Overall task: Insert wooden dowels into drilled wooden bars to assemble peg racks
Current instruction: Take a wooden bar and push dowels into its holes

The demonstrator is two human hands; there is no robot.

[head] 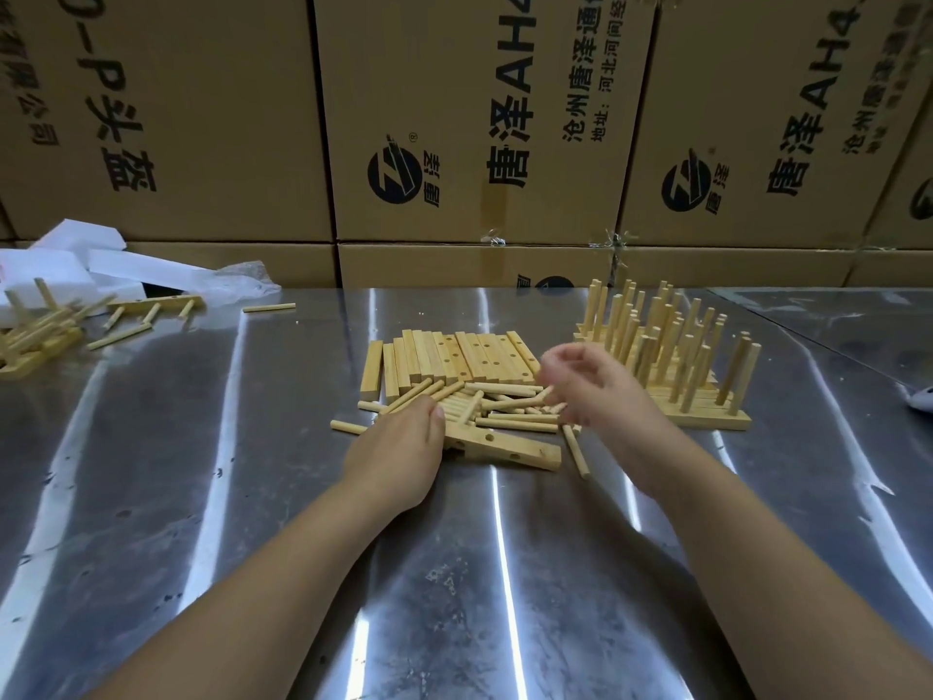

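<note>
While my left hand (399, 447) grips one end of the pale rectangular drilled wooden bar (510, 451), which lies flat on the shiny steel table (202, 447) just before me, I list the stock as follows

Item, bar in hand: the holes that show are unfilled, so I judge this rack barely begun

Item, my right hand (580, 386): over the heap of loose round wooden dowels (505, 414), fingers bent but blurred; I cannot tell whether they pinch a dowel

Item, row of pale wooden bars laid side by side (454, 358): behind the heap, some with holes uppermost, none pegged; work left

Item, cluster of finished peg racks with upright dowels (671, 356): on the right, packed close; work done

Item, tumbled wooden racks and stray dowels (35, 330): far left, beside white foam packing pieces (75, 255); whether they are good or rejects I cannot say

Judgement: a good batch is built, with bars and dowels enough for a fair number more

Item, brown cardboard cartons stacked as a wall (454, 118): printed sideways in black with a round logo, "唐泽AH4", "沧州唐泽通" and "地址:河北河间经"; the left carton reads "-P头盔" and "公司"; the remaining print is cut off or blurred
</note>
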